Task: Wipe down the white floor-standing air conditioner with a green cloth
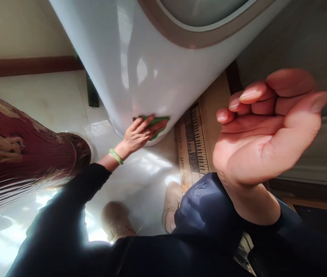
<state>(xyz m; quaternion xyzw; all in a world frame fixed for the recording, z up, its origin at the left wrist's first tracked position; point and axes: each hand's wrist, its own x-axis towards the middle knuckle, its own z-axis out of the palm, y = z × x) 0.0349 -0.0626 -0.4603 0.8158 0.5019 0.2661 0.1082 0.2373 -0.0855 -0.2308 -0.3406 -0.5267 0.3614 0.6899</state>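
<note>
Right hand [264, 134] is being held closest to the lens, palm turned up, fingers loosely curled. Its grip is released and nothing is lying in it. A dark navy sleeve [209, 215] is running back from its wrist.

Left hand [138, 134] is being stretched out further off, on a dark-sleeved arm. Its grip is grasping a small green cloth [155, 124]: the fingers are being laid over it and the cloth is being pinned against the white, smooth-walled washing machine [140, 69]. Cloth and hand are sitting low on the machine's side wall, just above its bottom edge. A pale green bangle [116, 156] is being worn on that wrist.

A brown ring [198, 40] is framing the machine's top opening. Sunlight is being reflected off the wall in bright patches.

A brown cardboard box printed with a piano keyboard [200, 134] is lying just beside the machine, on the right. Two beige shoes [117, 221] are standing on the glossy white tiled floor [59, 104] below the arms. A maroon patterned fabric [21, 154] is filling the left edge; what it belongs to cannot be told. A dark wooden skirting board [27, 66] is running along the foot of the far wall.
</note>
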